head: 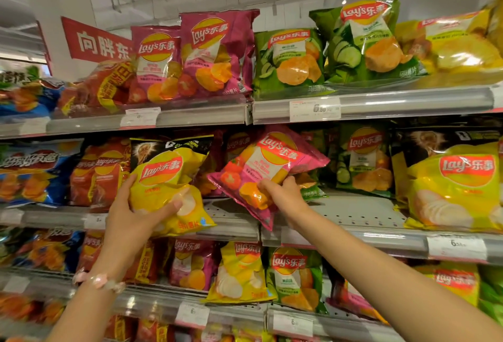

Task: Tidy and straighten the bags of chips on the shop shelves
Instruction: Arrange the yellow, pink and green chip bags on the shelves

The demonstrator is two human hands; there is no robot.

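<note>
Head view puts both of our hands at the middle shelf, each busy with a bag of chips. Our left hand, low and left of centre in the frame, grips the yellow bag from below, thumb across its front and fingers curled round its left edge; the bag stands nearly upright at the shelf lip. Our right hand, just right of centre, pinches the lower edge of the pink bag, which is tilted hard, its top leaning toward the right of the frame and one corner hanging over the shelf edge. Behind the pink bag a bare stretch of perforated shelf shows, with a green bag standing further right. To do this step well, we judge that we should turn the pink bag upright before letting go, set its bottom seam flat on the bare patch, and keep our grip light so the chips are not crushed. The yellow bag likely needs only a push back, logo facing out.
</note>
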